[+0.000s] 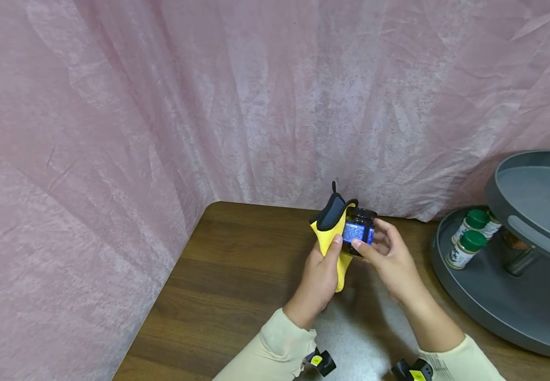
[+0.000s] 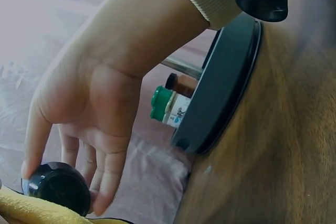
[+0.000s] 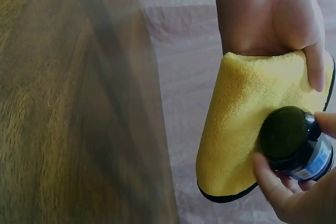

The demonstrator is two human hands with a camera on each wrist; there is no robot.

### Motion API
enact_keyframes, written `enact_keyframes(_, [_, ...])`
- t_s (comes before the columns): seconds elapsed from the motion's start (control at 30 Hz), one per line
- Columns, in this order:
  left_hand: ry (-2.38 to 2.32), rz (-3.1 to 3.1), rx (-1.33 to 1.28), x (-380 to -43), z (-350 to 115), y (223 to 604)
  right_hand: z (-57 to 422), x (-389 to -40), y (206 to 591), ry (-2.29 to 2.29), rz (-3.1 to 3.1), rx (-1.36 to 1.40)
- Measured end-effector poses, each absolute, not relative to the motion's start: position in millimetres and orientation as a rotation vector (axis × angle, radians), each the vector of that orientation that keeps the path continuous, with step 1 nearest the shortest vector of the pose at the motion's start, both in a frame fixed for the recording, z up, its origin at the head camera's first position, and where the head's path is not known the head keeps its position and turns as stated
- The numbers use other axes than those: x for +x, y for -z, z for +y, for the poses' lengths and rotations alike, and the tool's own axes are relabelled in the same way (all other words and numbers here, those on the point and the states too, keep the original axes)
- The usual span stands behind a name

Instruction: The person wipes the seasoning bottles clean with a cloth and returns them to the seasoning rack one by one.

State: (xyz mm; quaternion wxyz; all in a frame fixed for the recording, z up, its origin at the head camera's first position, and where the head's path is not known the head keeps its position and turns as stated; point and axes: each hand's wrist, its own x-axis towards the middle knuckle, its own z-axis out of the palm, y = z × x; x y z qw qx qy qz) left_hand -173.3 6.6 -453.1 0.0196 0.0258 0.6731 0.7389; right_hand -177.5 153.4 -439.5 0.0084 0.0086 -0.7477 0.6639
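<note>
A small dark glass jar (image 1: 363,218) with a blue label and a black lid is held up over the table by my right hand (image 1: 391,256), thumb on the front and fingers round the far side. My left hand (image 1: 320,275) grips a folded yellow cloth (image 1: 328,241) with a dark lining and black edging, thumb in front. In the head view the cloth lies against the jar's left side. From the right wrist, the jar's dark base (image 3: 283,132) shows right at the yellow face of the cloth. The left fingers are mostly hidden behind the cloth.
To the right stands a grey two-tier turntable (image 1: 465,312). Several green-capped spice bottles (image 1: 465,251) sit on its lower tier, partly under the upper tray (image 1: 541,185). A pink curtain (image 1: 275,106) hangs behind the brown wooden table (image 1: 218,296).
</note>
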Motion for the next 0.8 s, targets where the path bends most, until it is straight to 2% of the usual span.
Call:
enact_keyframes(0.5, [-2.367,1.994,-0.030,-179.1,-1.0,453.0,144.3,-169.7,439.1,-1.827,-2.603,0.131])
enact_keyframes(0.8, [-2.434,1.955,-0.060,-180.6,-2.8,456.2,142.8,-167.6,439.3,-2.035,-2.575,0.235])
